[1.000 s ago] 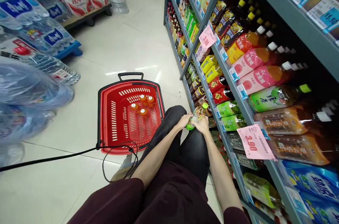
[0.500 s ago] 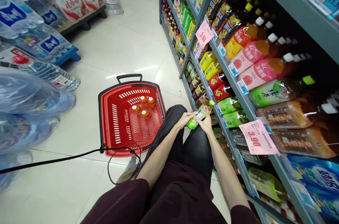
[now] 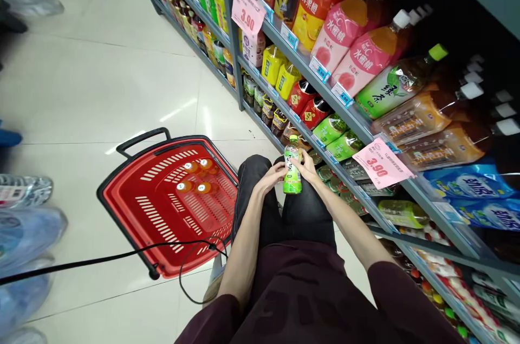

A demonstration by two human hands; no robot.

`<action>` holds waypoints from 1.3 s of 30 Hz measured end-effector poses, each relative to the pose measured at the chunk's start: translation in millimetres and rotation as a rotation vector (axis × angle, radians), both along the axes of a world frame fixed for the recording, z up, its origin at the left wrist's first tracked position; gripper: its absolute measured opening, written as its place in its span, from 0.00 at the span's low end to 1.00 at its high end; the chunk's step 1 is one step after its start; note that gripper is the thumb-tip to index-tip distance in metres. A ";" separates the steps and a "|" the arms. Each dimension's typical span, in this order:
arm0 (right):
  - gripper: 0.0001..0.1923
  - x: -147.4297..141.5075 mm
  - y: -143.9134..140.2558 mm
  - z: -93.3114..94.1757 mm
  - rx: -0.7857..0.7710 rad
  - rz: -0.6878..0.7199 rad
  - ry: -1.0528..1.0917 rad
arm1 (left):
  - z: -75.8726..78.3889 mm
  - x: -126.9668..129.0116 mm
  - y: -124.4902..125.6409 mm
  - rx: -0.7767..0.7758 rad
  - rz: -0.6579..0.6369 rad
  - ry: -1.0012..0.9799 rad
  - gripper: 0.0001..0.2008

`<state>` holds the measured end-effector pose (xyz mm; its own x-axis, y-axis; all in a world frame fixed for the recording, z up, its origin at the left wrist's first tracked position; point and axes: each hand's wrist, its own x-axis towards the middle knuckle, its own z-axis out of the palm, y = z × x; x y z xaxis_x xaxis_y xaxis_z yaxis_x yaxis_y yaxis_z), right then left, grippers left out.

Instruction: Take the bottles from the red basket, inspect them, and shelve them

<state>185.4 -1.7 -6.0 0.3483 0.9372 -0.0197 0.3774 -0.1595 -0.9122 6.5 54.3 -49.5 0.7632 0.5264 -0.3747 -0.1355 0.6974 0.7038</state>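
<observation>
Shop aisle — both hands, left hand (image 3: pixel 273 176) and right hand (image 3: pixel 306 166), clasp one green bottle (image 3: pixel 292 173); red basket (image 3: pixel 138 208) holds four.

A dark maroon top (image 3: pixel 309 300) with long sleeves (image 3: pixel 406 300) — pushed up, so both forearms are bare. Dark grey-black trousers (image 3: pixel 300 214) cover the legs — faintly creased at the knees. The hands (image 3: pixel 273 177) are bare, with no rings or watch showing.

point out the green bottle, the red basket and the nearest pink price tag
green bottle (image 3: pixel 292 176): head view, on its label
red basket (image 3: pixel 122 211): head view, on its left wall
pink price tag (image 3: pixel 381 164): head view, on its middle
</observation>
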 end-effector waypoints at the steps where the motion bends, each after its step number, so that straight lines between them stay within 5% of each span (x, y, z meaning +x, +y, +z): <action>1: 0.32 0.3 0.9 -0.5 -0.014 0.005 -0.002 | -0.5 0.1 -1.1 -0.012 -0.014 -0.018 0.37; 9: 0.34 -5.7 6.3 -1.3 0.014 0.013 -0.042 | -3.2 9.9 -9.0 -0.011 0.119 -0.102 0.43; 18: 0.32 -11.7 8.7 -3.2 0.034 -0.023 -0.090 | 13.7 12.2 -13.1 -0.045 0.273 -0.085 0.39; 39: 0.27 -14.8 7.0 10.0 0.053 -0.046 -0.078 | 10.5 13.2 -11.5 -0.050 0.226 -0.042 0.39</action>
<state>170.6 5.3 4.0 0.3892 0.9193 0.0582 0.4407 -0.1303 -0.8882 19.7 42.8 -38.9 0.6433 0.6675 -0.3750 -0.3210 0.6798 0.6594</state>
